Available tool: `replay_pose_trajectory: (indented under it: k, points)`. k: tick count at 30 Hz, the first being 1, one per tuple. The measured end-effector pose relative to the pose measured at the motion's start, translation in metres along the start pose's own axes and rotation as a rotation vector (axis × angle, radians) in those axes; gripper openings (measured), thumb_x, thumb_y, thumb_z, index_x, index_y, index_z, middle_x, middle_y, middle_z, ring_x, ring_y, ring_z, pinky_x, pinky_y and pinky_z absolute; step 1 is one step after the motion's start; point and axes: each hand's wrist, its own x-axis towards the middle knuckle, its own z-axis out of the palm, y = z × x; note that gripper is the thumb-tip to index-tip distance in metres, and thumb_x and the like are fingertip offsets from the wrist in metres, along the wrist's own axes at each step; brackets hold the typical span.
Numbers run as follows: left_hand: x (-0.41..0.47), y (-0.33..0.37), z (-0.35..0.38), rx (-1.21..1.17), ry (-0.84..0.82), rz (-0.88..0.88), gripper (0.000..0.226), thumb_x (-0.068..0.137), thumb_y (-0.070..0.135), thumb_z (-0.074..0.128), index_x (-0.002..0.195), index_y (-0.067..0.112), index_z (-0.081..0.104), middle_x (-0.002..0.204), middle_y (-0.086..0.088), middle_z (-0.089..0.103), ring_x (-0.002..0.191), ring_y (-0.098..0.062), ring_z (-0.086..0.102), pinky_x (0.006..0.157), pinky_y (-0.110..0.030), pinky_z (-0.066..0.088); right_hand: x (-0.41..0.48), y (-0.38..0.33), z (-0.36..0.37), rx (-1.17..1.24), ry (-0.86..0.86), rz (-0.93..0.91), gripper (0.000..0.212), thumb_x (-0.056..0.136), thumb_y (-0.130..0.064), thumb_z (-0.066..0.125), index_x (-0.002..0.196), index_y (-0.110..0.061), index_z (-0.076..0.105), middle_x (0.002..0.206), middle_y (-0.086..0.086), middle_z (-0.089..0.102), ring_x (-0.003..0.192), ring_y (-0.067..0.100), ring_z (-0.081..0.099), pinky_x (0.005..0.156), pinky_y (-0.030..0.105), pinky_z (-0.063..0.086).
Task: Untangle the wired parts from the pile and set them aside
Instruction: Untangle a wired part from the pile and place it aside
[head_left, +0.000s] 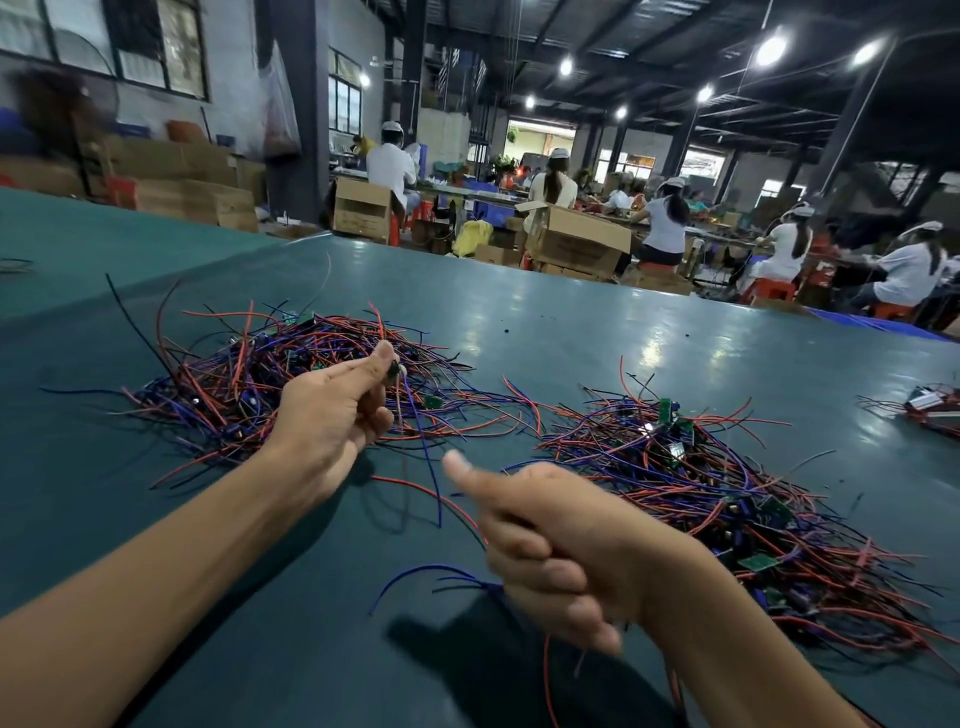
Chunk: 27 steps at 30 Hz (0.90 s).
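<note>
1. Head view, places: the tangled pile of red, blue and black wires lies at centre left on the green table. A second heap, with small green circuit boards among its wires, spreads across the right of the frame.
2. Grips: the left hand, raised over the near edge of the pile, pinches a small dark wired part between thumb and forefinger, and the part's leads hang down towards the table. The right hand, at lower centre, is curled into a fist round thin wires. Blue strands leave it on the left and a red strand trails below.
3. Handling: the parts look very light and the leads thin, limp and springy, so they probably snag on their neighbours. A hard tug could strain the joints where the wires meet the boards.
4. Where to hold: the small stiff body is likely the better place, drawing the leads out slowly while the other hand steadies the tangle.
5. Hard to make out: the pinched part is too small to identify. What the fist encloses is hidden by the fingers. Which heap is the sorted one cannot be told. A further bundle is cut off at the right edge.
</note>
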Motion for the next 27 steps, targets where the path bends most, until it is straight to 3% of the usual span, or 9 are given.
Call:
replay_pose_trajectory:
  k: [3, 6, 9, 12, 14, 17, 20, 24, 27]
  points:
    - [-0.004, 0.003, 0.002, -0.066, -0.198, -0.063, 0.026, 0.08, 0.029, 0.077, 0.093, 0.007, 0.078, 0.085, -0.003, 0.069, 0.064, -0.006, 0.055, 0.054, -0.019, 0.049, -0.009, -0.01, -0.011, 0.231, -0.035, -0.262, 0.061, 0.098, -0.056, 0.055, 0.052, -0.018, 0.04, 0.037, -0.004, 0.024, 0.024, 0.007, 0.024, 0.03, 0.01, 0.021]
    - [-0.014, 0.003, 0.01, -0.058, -0.422, -0.133, 0.031, 0.082, 0.029, 0.072, 0.107, 0.011, 0.076, 0.096, -0.002, 0.073, 0.069, -0.006, 0.06, 0.059, -0.021, 0.053, -0.005, -0.014, -0.018, 0.436, 0.144, -0.529, 0.044, 0.099, -0.04, 0.059, 0.063, -0.015, 0.056, 0.044, -0.006, 0.028, 0.03, 0.003, 0.029, 0.029, 0.013, 0.021]
    - [-0.024, 0.003, 0.012, -0.148, -0.648, -0.221, 0.056, 0.083, 0.025, 0.077, 0.134, 0.01, 0.062, 0.101, -0.002, 0.073, 0.073, -0.009, 0.065, 0.068, -0.028, 0.057, 0.006, -0.007, -0.017, 0.317, 0.375, -0.526, 0.027, 0.091, -0.036, 0.066, 0.082, -0.011, 0.075, 0.052, -0.004, 0.03, 0.036, 0.007, 0.027, 0.036, 0.014, 0.019]
    - [-0.031, 0.003, 0.012, -0.202, -0.771, -0.281, 0.082, 0.069, 0.018, 0.089, 0.142, 0.008, 0.055, 0.103, -0.007, 0.073, 0.075, -0.013, 0.068, 0.072, -0.033, 0.057, 0.015, 0.003, -0.012, 0.124, 0.429, -0.486, 0.033, 0.083, -0.039, 0.071, 0.099, -0.01, 0.077, 0.054, -0.004, 0.037, 0.037, 0.008, 0.031, 0.042, 0.013, 0.021]
    - [-0.032, 0.004, 0.011, -0.238, -0.811, -0.313, 0.091, 0.065, 0.012, 0.091, 0.146, 0.006, 0.049, 0.102, -0.01, 0.072, 0.074, -0.015, 0.068, 0.071, -0.034, 0.056, 0.017, 0.006, -0.011, 0.072, 0.413, -0.5, 0.039, 0.081, -0.041, 0.072, 0.102, -0.008, 0.074, 0.053, -0.005, 0.04, 0.039, 0.01, 0.033, 0.042, 0.014, 0.022]
    - [-0.033, 0.007, 0.009, -0.23, -0.854, -0.326, 0.093, 0.069, 0.012, 0.088, 0.15, 0.008, 0.042, 0.105, -0.01, 0.069, 0.076, -0.014, 0.067, 0.074, -0.033, 0.055, 0.017, 0.006, -0.013, 0.064, 0.404, -0.508, 0.034, 0.089, -0.043, 0.068, 0.109, -0.017, 0.077, 0.056, -0.004, 0.035, 0.043, 0.012, 0.029, 0.044, 0.018, 0.02]
    - [-0.033, 0.005, 0.012, -0.168, -0.806, -0.296, 0.087, 0.065, 0.021, 0.093, 0.143, 0.012, 0.054, 0.105, -0.013, 0.06, 0.072, -0.013, 0.059, 0.069, -0.032, 0.053, 0.017, 0.005, -0.013, 0.071, 0.426, -0.506, 0.036, 0.092, -0.047, 0.064, 0.108, -0.017, 0.078, 0.056, -0.003, 0.037, 0.042, 0.013, 0.029, 0.045, 0.019, 0.02]
    - [-0.034, -0.002, 0.017, -0.048, -0.716, -0.228, 0.089, 0.051, 0.036, 0.1, 0.131, 0.016, 0.066, 0.082, -0.008, 0.063, 0.064, -0.014, 0.062, 0.058, -0.032, 0.053, 0.016, 0.004, -0.011, 0.091, 0.421, -0.49, 0.035, 0.085, -0.05, 0.071, 0.09, -0.016, 0.078, 0.059, 0.0, 0.046, 0.042, 0.014, 0.034, 0.043, 0.019, 0.025]
    - [-0.033, -0.003, 0.016, 0.012, -0.714, -0.196, 0.089, 0.054, 0.038, 0.099, 0.134, 0.016, 0.063, 0.084, -0.008, 0.061, 0.065, -0.017, 0.062, 0.058, -0.031, 0.053, 0.017, 0.006, -0.009, 0.076, 0.37, -0.503, 0.024, 0.084, -0.041, 0.075, 0.076, -0.019, 0.07, 0.063, 0.002, 0.048, 0.044, 0.014, 0.039, 0.041, 0.019, 0.029]
